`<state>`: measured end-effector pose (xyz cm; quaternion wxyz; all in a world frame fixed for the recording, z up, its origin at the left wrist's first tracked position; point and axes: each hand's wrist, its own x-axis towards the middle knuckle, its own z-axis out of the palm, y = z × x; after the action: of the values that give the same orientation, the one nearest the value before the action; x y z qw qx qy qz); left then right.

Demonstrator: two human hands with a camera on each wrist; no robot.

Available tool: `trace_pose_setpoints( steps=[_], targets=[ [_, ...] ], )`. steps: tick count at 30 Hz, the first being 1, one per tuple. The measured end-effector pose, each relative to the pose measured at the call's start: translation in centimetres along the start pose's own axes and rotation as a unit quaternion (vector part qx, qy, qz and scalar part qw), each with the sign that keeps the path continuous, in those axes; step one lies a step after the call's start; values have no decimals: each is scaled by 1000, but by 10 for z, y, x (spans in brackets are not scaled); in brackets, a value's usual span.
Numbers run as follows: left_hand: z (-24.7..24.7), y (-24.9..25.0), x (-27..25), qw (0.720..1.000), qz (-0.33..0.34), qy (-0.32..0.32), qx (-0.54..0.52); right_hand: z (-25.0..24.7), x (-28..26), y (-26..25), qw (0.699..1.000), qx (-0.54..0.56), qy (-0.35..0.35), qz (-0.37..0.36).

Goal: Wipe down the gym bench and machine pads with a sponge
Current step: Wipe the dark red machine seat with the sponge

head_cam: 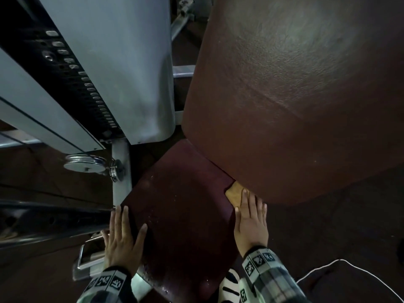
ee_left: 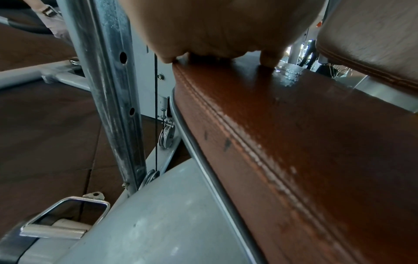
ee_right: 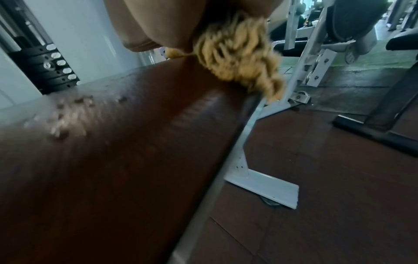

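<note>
A dark maroon seat pad (head_cam: 181, 204) lies low in the middle of the head view, with the big brown back pad (head_cam: 295, 95) rising over its far right side. My right hand (head_cam: 251, 217) lies flat, fingers straight, pressing a yellow sponge (head_cam: 235, 193) onto the seat's far right corner, just under the back pad. In the right wrist view the sponge (ee_right: 239, 60) bulges out from under the hand (ee_right: 158, 23), and droplets (ee_right: 68, 117) sit on the seat (ee_right: 113, 160). My left hand (head_cam: 124, 232) rests flat and empty on the seat's left edge (ee_left: 294, 142).
A grey machine shroud (head_cam: 122, 62) and black weight stack (head_cam: 87, 84) stand to the left. A pulley (head_cam: 87, 164) and steel post (head_cam: 121, 171) sit close to the seat's left corner. A metal handle (head_cam: 87, 259) is below my left hand. A white cable (head_cam: 349, 272) crosses the dark floor on the right.
</note>
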<state>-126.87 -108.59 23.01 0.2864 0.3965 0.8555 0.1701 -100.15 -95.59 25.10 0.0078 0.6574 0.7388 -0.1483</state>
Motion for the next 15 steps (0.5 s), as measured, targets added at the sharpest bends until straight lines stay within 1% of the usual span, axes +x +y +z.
trace_pose_setpoints(
  steps=[5, 8, 10, 12, 15],
  targets=[
    [1, -2, 1, 1000, -10, -6, 7, -8, 35, -41, 1000, -18, -11, 14],
    [1, -5, 2, 1000, -9, -11, 6, -10, 49, -65, 998, -26, -52, 31],
    [1, -6, 2, 1000, -9, -19, 13, -9, 52, -73, 999, -21, -39, 31],
    [1, -6, 2, 1000, -10, -23, 17, -4, 49, -73, 1000, -4, -27, -10],
    [1, -6, 0, 1000, -11, -22, 13, 2, 34, -61, 993, -6, -30, -111]
  ],
)
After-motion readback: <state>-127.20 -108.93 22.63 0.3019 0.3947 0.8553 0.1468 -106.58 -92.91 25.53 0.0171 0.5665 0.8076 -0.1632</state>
